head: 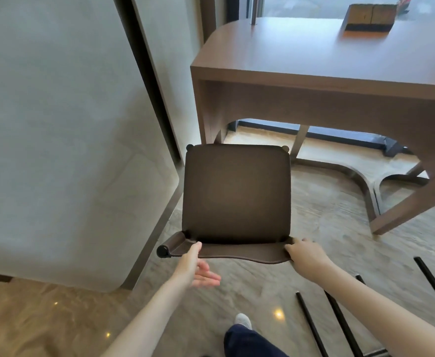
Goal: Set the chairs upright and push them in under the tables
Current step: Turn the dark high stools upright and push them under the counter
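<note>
Brown upholstery covers the chair, which stands upright on the floor with its front edge at the opening of the wooden table, the seat not yet under the top. I see my right hand curled over one end of the backrest's top rail, fingers wrapped round it; my left hand lies at the other end with fingers straight and spread, only the thumb side touching the rail, so it grips nothing. Ahead of the grip lies the padded seat; beyond that, the table's apron and curved base. Outward of my left hand, the wall panel stands close beside the chair. Behind and to the right of the grip, thin black legs of what may be another chair lie low, near the floor. I judge the frame stiff and fairly light, the padding soft but the rail firm: the two rail ends are the right hold, giving even steering. The polished floor should let the feet slide; an uneven push may swing the seat against the table's side panel.
</note>
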`<action>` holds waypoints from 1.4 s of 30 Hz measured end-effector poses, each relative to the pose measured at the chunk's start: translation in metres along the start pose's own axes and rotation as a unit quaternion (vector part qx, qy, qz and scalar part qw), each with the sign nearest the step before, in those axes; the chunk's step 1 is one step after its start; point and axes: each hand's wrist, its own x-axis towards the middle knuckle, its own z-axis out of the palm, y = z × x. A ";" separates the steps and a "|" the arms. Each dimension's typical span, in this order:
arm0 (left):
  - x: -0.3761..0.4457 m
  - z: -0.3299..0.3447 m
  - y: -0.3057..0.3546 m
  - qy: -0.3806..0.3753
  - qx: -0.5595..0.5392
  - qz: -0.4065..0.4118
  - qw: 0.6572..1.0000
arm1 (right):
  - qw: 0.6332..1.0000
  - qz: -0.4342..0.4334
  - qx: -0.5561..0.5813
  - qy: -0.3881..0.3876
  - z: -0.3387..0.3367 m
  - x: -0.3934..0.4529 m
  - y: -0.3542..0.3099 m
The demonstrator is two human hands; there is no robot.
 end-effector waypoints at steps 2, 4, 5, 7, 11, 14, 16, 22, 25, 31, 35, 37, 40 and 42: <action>-0.005 -0.006 -0.003 0.031 0.256 0.201 0.945 | 0.999 -0.011 0.026 0.016 0.003 0.003 0.002; 0.004 -0.015 -0.002 0.074 0.518 0.389 0.758 | 0.999 -0.005 0.003 0.036 0.002 0.004 -0.003; 0.014 -0.019 -0.004 0.081 0.604 0.431 0.666 | 0.999 -0.008 -0.019 0.040 0.001 0.004 -0.008; 0.039 -0.027 -0.005 0.078 0.726 0.420 0.539 | 0.997 -0.027 -0.052 0.041 -0.001 0.005 -0.023; 0.069 -0.045 0.009 0.087 0.807 0.361 0.460 | 0.999 -0.027 -0.037 0.023 -0.003 0.007 -0.044; 0.068 -0.057 0.011 0.059 0.833 0.353 0.422 | 0.999 -0.029 -0.036 0.015 -0.008 0.003 -0.042; 0.064 -0.062 0.008 0.045 0.841 0.374 0.388 | 0.996 -0.059 -0.070 0.014 -0.009 -0.001 -0.043; 0.060 -0.093 0.004 0.017 0.815 0.468 0.341 | 0.991 -0.094 -0.097 -0.004 -0.008 -0.019 -0.066; 0.049 -0.108 0.007 -0.012 0.844 0.413 0.341 | 0.992 -0.094 -0.087 -0.012 -0.007 -0.028 -0.085; 0.044 -0.151 0.003 -0.019 0.826 0.461 0.323 | 0.994 -0.089 -0.069 -0.012 0.003 -0.041 -0.124; 0.040 -0.178 0.000 -0.021 0.817 0.491 0.303 | 0.993 -0.100 -0.054 -0.022 0.006 -0.054 -0.156; 0.040 -0.189 0.001 -0.018 0.816 0.492 0.304 | 0.993 -0.105 -0.052 -0.029 0.008 -0.063 -0.172; 0.045 -0.200 0.006 -0.013 0.821 0.488 0.295 | 0.994 -0.094 -0.049 -0.039 0.007 -0.071 -0.194; 0.057 -0.207 0.009 -0.024 0.828 0.474 0.300 | 0.996 -0.073 -0.047 -0.032 0.000 -0.072 -0.200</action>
